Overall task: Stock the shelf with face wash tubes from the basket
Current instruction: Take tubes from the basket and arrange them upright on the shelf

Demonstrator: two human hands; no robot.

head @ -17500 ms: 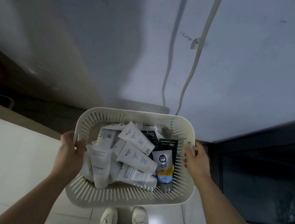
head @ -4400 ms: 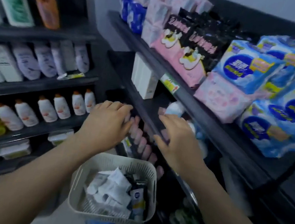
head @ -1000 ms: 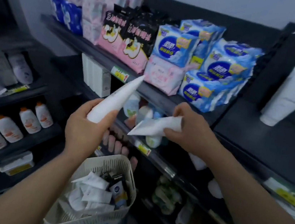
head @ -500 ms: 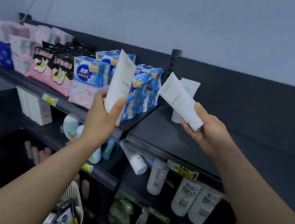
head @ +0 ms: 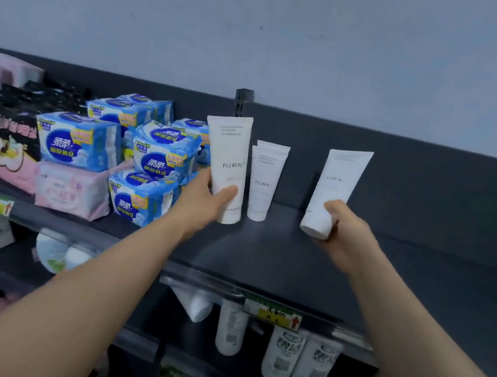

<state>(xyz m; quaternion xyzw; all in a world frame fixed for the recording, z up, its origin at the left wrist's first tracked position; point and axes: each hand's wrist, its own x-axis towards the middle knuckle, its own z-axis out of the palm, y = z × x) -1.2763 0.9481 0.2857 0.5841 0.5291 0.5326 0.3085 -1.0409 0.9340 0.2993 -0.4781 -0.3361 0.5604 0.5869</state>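
Note:
My left hand (head: 203, 202) grips a white FLORAL face wash tube (head: 229, 160) near its cap, standing it upright on the dark top shelf (head: 263, 254). Just right of it a smaller white FLORAL tube (head: 264, 181) stands on its cap by itself, near the back panel. My right hand (head: 343, 230) holds a third white tube (head: 337, 185) by the cap end, tilted to the right, with the cap just above the shelf board. The basket is out of view.
Blue and pink pad packs (head: 152, 159) are stacked on the shelf left of the tubes, touching my left wrist area. White bottles (head: 281, 352) hang in the shelf below, behind a yellow price tag (head: 274, 315). The shelf board right of my right hand is bare.
Both hands moved forward and down onto the top shelf with their tubes. The left tube went from raised to standing beside the small tube; the view rose, losing the basket.

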